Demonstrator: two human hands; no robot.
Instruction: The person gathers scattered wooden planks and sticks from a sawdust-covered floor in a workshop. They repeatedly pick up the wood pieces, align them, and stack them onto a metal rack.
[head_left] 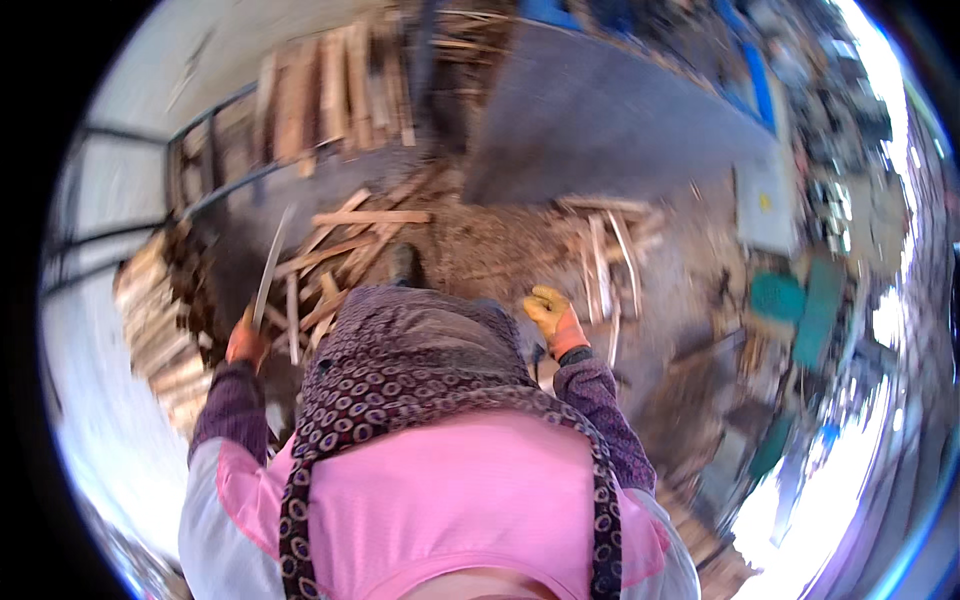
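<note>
My left hand (246, 342), in an orange glove, is closed around the lower end of a thin pale wooden strip (271, 262). The strip stands up at a slight tilt, its far end pointing away from me. On the other side of my body, my right hand (556, 318) wears a yellow and orange glove. Its fingers are curled in, and nothing shows in them. Loose wooden strips (603, 265) lie on the floor beyond and beside that hand. Ahead of my left hand is a jumbled heap of wooden slats (345, 240).
A stack of wood (160, 325) stands at the left, next to a metal frame (215, 195). Upright boards (330, 90) lean at the far left. A large grey panel (610, 120) fills the far middle. Green pieces (778, 296) and mixed clutter lie at the right.
</note>
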